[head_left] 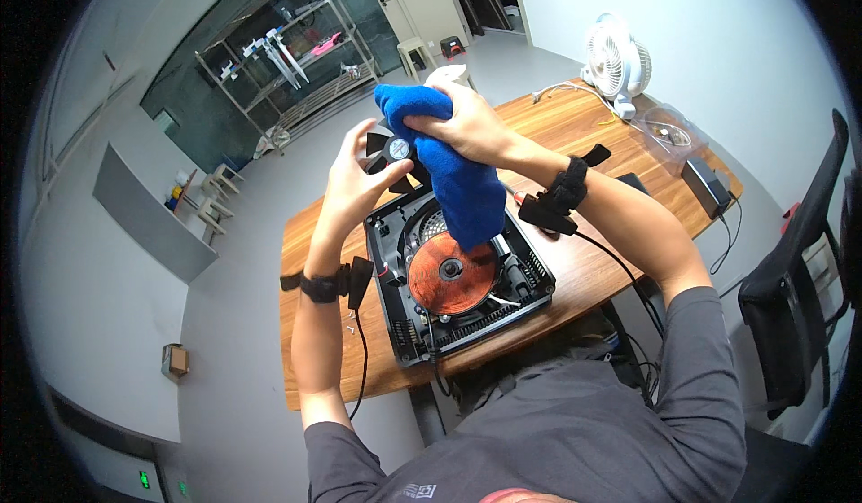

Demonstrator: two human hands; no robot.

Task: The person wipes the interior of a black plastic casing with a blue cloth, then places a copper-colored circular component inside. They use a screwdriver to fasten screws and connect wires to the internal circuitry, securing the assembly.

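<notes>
Both my hands are raised over the far side of an opened induction cooker base [537, 274] on the table. My left hand [350, 184] grips a small black cooling fan [399, 148] by its edge, between thumb and fingers. A blue cloth [462, 193] is bunched in my right hand [478, 126], beside the fan. Its upper end folds over my fingers; its lower end hangs in front of the coil. Inside the black housing lies a round copper-coloured coil [431, 279] with a dark centre. The cloth partly covers the coil's far edge and the housing behind it.
The wooden table [584, 265] carries a white desk fan [620, 68], a clear plastic bag [669, 135] and a black box with a cable [707, 187] at the right. Straps with black devices and cables sit on both wrists. A black chair [781, 323] stands at right.
</notes>
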